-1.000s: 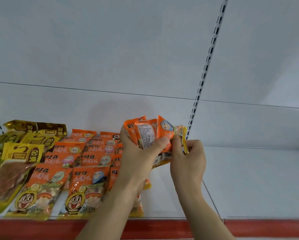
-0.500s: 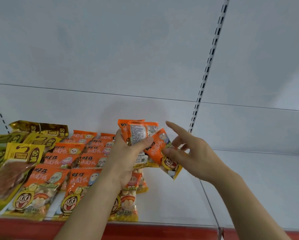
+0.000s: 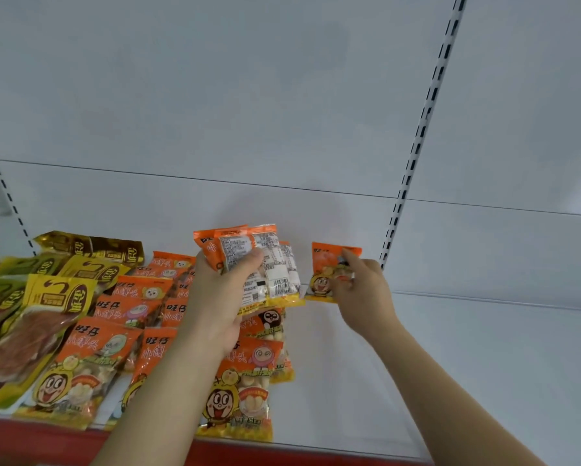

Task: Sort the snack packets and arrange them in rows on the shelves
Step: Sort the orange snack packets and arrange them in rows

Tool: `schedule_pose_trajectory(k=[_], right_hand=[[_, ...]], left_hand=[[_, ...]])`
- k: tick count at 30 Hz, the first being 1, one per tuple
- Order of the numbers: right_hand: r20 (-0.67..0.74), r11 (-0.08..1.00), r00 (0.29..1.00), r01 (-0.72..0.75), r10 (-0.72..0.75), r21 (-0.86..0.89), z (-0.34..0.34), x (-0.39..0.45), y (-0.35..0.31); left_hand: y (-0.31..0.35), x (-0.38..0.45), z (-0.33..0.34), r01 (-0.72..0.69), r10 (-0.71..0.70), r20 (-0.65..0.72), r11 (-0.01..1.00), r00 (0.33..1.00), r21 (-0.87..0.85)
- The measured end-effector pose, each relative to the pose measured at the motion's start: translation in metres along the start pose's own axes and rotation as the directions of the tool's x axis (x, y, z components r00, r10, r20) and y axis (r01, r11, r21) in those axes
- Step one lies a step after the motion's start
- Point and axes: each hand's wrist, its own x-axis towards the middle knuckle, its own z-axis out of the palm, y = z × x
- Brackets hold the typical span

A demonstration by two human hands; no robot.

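1. A stack of orange packets (image 3: 262, 264) is gripped by the left hand (image 3: 222, 297) at frame centre.
2. One packet (image 3: 329, 274) is pinched by the right hand (image 3: 363, 290), just right of the stack.
3. Orange rows (image 3: 127, 331) and yellow packets (image 3: 60, 290) are laid on the shelf (image 3: 450, 364), lower left.

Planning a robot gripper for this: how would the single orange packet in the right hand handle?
The single orange packet probably feels light: the right hand holds it by fingertips alone. Its glossy film looks slippery, and likely floppy.
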Motion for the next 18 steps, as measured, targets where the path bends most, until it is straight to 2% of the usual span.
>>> schedule_pose_trajectory(k=[2, 3, 5, 7, 13, 18], right_hand=[[0.094, 0.996, 0.995, 0.035, -0.027, -0.086, 0.018, 0.000, 0.005], [0.125, 0.982, 0.992, 0.044, -0.021, -0.184, 0.025, 0.000, 0.009], [0.139, 0.901, 0.990, 0.049, 0.013, -0.432, 0.032, 0.000, 0.014], [0.179, 0.817, 0.983, 0.063, 0.049, -0.573, 0.032, -0.002, 0.016], [0.255, 0.741, 0.955, 0.063, 0.149, -0.669, 0.027, -0.002, 0.014], [0.327, 0.733, 0.929, 0.100, 0.173, -0.672, 0.019, 0.004, 0.013]], left_hand=[[-0.001, 0.000, -0.002, 0.003, -0.003, -0.006, 1.000, 1.000, -0.003], [-0.001, 0.000, -0.003, 0.003, -0.003, -0.014, 1.000, 1.000, -0.005], [-0.001, 0.000, -0.005, -0.001, 0.001, -0.025, 1.000, 1.000, -0.006], [-0.001, 0.001, -0.006, -0.006, 0.006, -0.028, 1.000, 1.000, 0.001], [-0.005, 0.001, -0.004, -0.010, 0.009, 0.015, 0.999, 1.000, 0.041], [-0.009, 0.002, -0.004, -0.022, 0.020, 0.038, 0.999, 0.999, 0.044]])
